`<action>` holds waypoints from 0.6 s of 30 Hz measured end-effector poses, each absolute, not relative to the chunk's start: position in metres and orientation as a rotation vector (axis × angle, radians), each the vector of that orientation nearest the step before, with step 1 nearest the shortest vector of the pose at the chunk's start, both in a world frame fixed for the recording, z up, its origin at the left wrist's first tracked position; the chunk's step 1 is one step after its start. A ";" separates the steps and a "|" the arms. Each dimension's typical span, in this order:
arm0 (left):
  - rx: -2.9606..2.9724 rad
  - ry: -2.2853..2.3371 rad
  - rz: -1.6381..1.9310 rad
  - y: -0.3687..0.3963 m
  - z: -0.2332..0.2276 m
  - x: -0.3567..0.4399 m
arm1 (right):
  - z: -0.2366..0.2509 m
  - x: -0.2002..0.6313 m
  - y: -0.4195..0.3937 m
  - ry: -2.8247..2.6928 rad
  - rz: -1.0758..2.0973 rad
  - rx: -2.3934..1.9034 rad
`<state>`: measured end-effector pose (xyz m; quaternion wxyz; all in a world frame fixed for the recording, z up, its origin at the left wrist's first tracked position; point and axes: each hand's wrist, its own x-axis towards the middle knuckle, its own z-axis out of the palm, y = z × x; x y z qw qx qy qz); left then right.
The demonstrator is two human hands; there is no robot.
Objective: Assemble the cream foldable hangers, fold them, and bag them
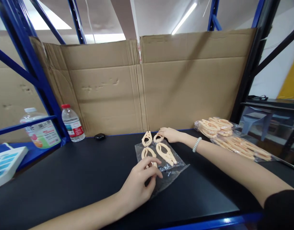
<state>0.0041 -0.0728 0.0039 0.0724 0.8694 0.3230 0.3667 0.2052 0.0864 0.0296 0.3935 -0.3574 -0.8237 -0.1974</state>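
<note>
Peach plastic pieces that look like folding hangers lie on a clear plastic bag (172,175) on the black tabletop. At the far end of the bag, my right hand (170,134) has its bent fingers on the far right hanger (158,138); its thumb is hidden. A second far hanger (147,139) lies just left of it. My left hand (143,180) is over the near left hanger (145,151), partly covering it, fingers curved and apart with nothing visible between them. To its right is the near right hanger (166,154), untouched.
Bagged stacks of similar peach pieces (214,127) (242,147) lie at the right. A red-capped water bottle (73,124) and a small black object (99,136) stand near the cardboard wall (108,95). At far left are a large bottle (42,131) and a white-and-blue device (7,164).
</note>
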 end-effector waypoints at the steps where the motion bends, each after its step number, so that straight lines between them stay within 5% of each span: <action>1: 2.653 0.964 1.090 -0.072 0.003 0.004 | 0.029 0.213 0.089 -2.216 -0.461 -0.880; 8: 2.823 0.956 1.014 -0.070 0.001 0.005 | 0.024 0.270 0.089 -2.640 -0.158 -0.919; 18: 2.858 0.952 1.002 -0.068 -0.003 0.005 | 0.055 0.293 -0.010 -2.015 -0.353 -0.883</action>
